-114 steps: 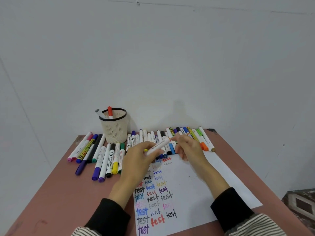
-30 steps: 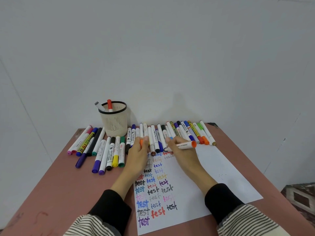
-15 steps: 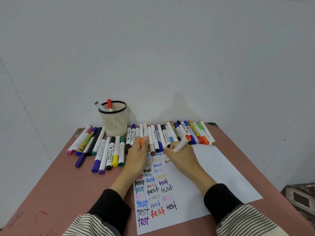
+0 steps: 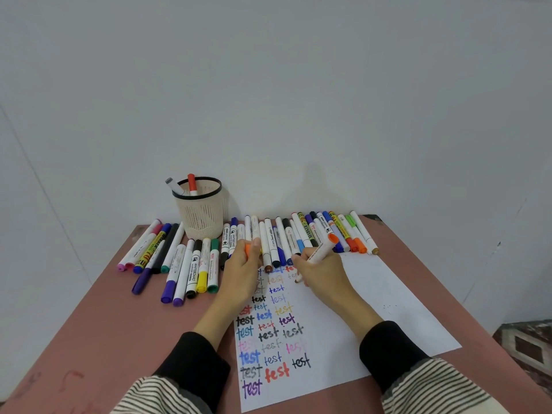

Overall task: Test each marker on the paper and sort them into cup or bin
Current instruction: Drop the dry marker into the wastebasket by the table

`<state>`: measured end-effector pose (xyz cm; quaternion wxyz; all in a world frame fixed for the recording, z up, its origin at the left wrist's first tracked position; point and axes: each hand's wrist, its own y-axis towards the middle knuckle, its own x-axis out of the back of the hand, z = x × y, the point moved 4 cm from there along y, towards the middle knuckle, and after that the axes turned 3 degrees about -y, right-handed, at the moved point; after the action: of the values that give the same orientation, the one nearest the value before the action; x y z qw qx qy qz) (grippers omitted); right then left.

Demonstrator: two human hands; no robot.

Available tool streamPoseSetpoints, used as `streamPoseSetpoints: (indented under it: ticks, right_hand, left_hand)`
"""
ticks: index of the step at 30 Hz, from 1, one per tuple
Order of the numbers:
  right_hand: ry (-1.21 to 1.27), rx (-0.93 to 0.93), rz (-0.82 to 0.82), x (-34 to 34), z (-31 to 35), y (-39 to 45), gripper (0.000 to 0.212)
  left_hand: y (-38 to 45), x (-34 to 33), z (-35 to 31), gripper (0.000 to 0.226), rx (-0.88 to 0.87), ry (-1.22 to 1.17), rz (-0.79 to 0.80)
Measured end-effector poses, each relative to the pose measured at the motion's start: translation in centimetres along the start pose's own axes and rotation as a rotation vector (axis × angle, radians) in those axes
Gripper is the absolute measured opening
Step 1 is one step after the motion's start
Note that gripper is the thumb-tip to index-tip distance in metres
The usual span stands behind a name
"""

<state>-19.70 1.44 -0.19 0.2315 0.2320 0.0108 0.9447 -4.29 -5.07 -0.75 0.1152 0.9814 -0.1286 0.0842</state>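
Note:
My right hand (image 4: 324, 271) grips a white marker with an orange end (image 4: 321, 252), tip down on the white paper (image 4: 373, 297) near the top of its columns of coloured "test" words. My left hand (image 4: 243, 271) rests on the paper's upper left edge and holds the orange cap (image 4: 247, 250) in curled fingers. A cream mesh cup (image 4: 200, 210) with a black rim stands at the back and holds a red-capped and a grey-capped marker.
A long row of markers (image 4: 301, 234) lies along the far table edge right of the cup. A second group of markers (image 4: 179, 264) lies left of my left hand. The pinkish table (image 4: 98, 330) meets a white wall. No bin is in view.
Since the oldest frame the marker's orange cap came off into my left hand. Over the last second my right hand swung the marker from lying level to upright, tip on the paper.

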Motion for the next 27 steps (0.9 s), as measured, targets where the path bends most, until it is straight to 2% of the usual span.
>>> streamPoseSetpoints:
  ticks: [11, 18, 27]
  right_hand:
    - [-0.026, 0.007, 0.044, -0.07, -0.07, -0.10, 0.037]
    - [0.009, 0.037, -0.041, 0.20, 0.13, -0.04, 0.041]
    - [0.006, 0.009, -0.027, 0.07, -0.29, 0.12, 0.038]
  left_hand:
    - [-0.22, 0.06, -0.29, 0.032, -0.018, 0.042, 0.011]
    - [-0.22, -0.05, -0.36, 0.030, 0.009, -0.006, 0.009]
    - [-0.22, 0.00, -0.30, 0.030, -0.016, 0.026, 0.003]
